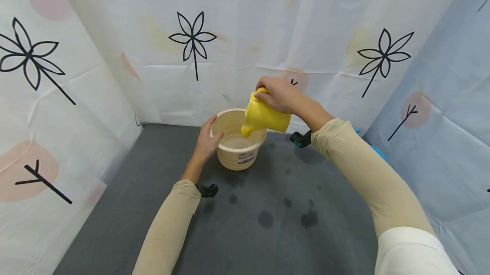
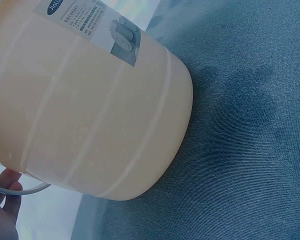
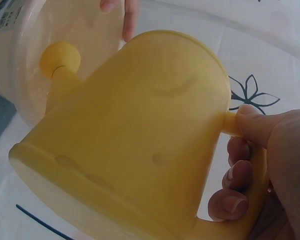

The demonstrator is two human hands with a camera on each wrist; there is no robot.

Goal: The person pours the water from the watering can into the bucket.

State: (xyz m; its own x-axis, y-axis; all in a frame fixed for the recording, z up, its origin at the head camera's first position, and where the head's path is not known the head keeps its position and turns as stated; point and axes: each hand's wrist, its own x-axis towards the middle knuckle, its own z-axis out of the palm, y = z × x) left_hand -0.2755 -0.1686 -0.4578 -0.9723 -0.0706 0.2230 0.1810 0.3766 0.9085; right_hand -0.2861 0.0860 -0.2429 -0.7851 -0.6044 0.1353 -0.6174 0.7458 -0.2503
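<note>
A cream plastic basin with a printed label stands upright on the dark grey surface. My left hand grips its left rim, thumb toward the inside. My right hand holds a yellow watering can by the handle, fingers curled round it in the right wrist view. The can is tipped over the basin, its round spout head pointing down inside the opening. Whether water flows cannot be made out. In the left wrist view the basin's side fills much of the picture, with a few fingertips at its rim.
Dark wet spots mark the grey cloth surface. White sheets with flower drawings rise at the back and both sides. Something blue shows partly behind the right sleeve. Black devices sit by both wrists.
</note>
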